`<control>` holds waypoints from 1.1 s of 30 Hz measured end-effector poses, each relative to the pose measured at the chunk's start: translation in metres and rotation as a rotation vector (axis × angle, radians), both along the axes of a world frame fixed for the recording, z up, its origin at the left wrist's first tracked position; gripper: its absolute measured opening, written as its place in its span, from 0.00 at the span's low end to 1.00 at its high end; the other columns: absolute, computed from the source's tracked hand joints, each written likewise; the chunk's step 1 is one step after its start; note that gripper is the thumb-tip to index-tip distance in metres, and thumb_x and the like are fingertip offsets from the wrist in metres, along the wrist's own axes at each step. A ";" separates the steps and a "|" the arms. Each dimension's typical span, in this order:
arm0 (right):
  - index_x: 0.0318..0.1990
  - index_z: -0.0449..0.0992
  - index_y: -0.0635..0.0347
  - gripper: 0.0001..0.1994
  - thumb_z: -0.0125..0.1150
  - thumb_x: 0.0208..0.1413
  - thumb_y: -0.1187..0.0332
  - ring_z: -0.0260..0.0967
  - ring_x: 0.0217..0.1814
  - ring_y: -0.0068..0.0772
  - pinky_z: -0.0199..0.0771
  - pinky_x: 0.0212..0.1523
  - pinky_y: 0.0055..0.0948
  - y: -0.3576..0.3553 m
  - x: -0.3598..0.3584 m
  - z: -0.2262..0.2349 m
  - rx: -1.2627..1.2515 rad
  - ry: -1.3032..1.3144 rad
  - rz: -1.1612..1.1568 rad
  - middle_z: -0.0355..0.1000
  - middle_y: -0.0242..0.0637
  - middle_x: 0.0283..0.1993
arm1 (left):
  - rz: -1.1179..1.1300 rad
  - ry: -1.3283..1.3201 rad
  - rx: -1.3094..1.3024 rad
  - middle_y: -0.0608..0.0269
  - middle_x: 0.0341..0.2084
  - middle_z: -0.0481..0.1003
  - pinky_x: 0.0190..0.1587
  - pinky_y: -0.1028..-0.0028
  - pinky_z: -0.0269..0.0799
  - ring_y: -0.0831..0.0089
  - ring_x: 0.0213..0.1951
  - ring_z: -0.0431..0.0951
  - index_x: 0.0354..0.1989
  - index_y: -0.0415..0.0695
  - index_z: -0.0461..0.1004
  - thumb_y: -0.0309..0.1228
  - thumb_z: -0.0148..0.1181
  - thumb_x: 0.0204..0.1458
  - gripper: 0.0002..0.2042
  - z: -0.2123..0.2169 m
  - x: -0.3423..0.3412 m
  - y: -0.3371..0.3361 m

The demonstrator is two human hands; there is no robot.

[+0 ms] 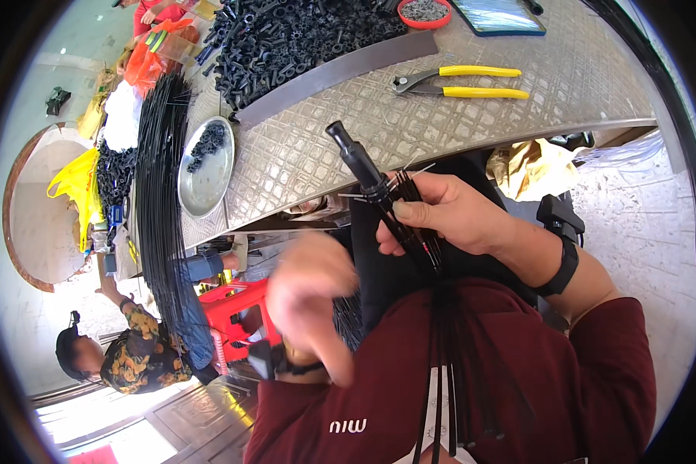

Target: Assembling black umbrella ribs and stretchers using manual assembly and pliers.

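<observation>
My right hand [448, 216] is closed around a black ribbed tube with a bundle of thin black rods [421, 240], which looks like part of an umbrella frame. The tube's stepped black end [352, 151] points up toward the table. Short pale wire ends stick out around its collar. Long rods trail down over my dark red shirt. Left of the tube and apart from it, my left hand [309, 278] is smeared by motion, so its fingers cannot be made out.
On the patterned table [301, 174] lie yellow-handled pliers [464, 81], a heap of black plastic parts [286, 46] behind a grey strip [336, 81], and a metal dish [205, 185]. Long black rods [158, 170] overhang the left edge. A red stool [240, 317] and another person [143, 352] are at left.
</observation>
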State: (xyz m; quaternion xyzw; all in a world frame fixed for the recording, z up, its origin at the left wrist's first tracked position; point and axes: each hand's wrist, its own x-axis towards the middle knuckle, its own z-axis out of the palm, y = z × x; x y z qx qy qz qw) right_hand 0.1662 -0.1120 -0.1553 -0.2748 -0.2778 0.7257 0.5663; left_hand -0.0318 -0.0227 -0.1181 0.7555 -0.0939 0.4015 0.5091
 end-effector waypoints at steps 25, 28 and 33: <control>0.57 0.66 0.62 0.20 0.55 0.58 0.66 0.68 0.45 0.20 0.67 0.47 0.21 -0.010 -0.040 0.011 0.278 -0.695 -0.550 0.72 0.41 0.49 | 0.679 0.635 -0.119 0.68 0.19 0.75 0.24 0.83 0.68 0.86 0.21 0.71 0.31 0.37 0.77 0.24 0.68 0.42 0.09 0.037 0.037 -0.015; 0.53 0.67 0.63 0.17 0.55 0.58 0.67 0.67 0.39 0.19 0.68 0.42 0.22 -0.017 -0.039 0.008 0.213 -0.621 -0.497 0.72 0.36 0.40 | 0.561 0.555 -0.363 0.66 0.20 0.75 0.26 0.82 0.70 0.84 0.23 0.73 0.33 0.34 0.74 0.20 0.67 0.42 0.10 0.037 0.037 -0.017; 0.37 0.70 0.63 0.07 0.58 0.55 0.70 0.62 0.31 0.17 0.64 0.32 0.21 -0.014 -0.040 -0.005 0.429 -0.677 -0.665 0.65 0.32 0.29 | 0.192 0.277 -0.820 0.49 0.31 0.73 0.36 0.64 0.77 0.63 0.31 0.77 0.37 0.31 0.70 0.17 0.57 0.46 0.08 0.014 0.014 -0.003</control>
